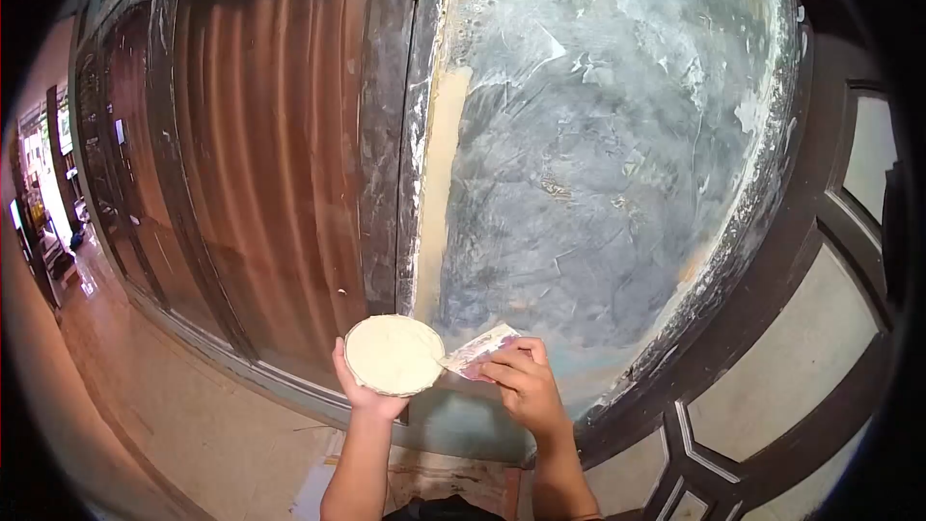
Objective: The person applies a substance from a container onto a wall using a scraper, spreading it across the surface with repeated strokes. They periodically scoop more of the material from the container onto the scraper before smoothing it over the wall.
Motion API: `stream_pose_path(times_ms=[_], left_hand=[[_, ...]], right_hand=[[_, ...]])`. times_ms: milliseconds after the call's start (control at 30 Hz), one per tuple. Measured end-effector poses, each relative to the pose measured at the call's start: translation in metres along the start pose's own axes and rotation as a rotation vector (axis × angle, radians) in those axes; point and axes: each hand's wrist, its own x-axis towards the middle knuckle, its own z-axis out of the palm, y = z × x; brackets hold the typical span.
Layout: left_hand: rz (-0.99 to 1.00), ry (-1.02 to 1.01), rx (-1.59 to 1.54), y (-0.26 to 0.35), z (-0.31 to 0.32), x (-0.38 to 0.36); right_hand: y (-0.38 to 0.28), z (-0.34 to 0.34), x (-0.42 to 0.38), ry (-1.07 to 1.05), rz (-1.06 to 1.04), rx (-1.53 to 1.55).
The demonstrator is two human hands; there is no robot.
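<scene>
Wall [598, 183]: mottled grey-blue, white patches; cream strip [441, 183] down left side.
Container [397, 393]: round, pale paste [391, 352] across top; low before wall, left hand [374, 403] clamped on it.
Scraper [475, 353]: flat, purplish, smeared pale; right hand [522, 384] pinches it, corner at container's rim.
</scene>
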Motion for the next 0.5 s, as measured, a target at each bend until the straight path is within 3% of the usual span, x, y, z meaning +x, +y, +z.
stream_pose_path(times_ms=[500], left_hand=[[-0.037, -0.022, 0.0, -0.009, -0.004, 0.005]], right_hand=[[0.006, 0.009, -0.002, -0.009, 0.019, -0.003]])
